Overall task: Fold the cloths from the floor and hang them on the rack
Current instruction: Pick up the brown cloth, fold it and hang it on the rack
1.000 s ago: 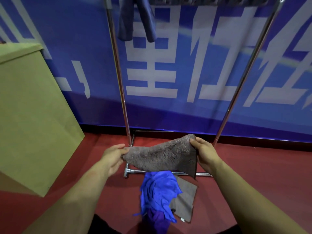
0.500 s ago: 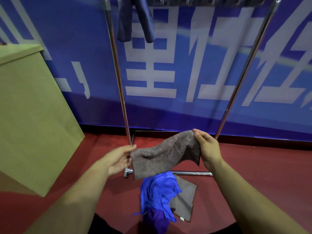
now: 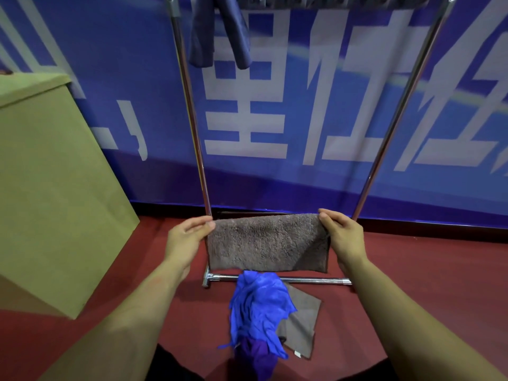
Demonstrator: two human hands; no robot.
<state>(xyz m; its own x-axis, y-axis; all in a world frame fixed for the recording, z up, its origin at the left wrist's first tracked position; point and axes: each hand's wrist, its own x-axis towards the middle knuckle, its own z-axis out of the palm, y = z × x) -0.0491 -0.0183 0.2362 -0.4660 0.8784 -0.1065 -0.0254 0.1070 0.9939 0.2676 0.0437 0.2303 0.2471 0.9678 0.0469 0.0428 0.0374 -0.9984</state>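
The scene is dim and evenly lit with a heavy blue-violet cast, and the only clear shadows lie soft on the red floor (image 3: 412, 270) under the forearms and the bright blue cloth (image 3: 258, 306). Wide-angle distortion bows the rack (image 3: 192, 111) uprights outward toward 11 and 1 o'clock — the box (image 3: 55, 188) at 9 o'clock leans too. Detail is soft throughout, smeared most at the 12 o'clock edge, while thin glints streak the metal tubes — nothing burns out.

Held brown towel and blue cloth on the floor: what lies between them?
In the head view, the rack's bottom bar crosses between the brown towel and the blue cloth, with red floor around it.
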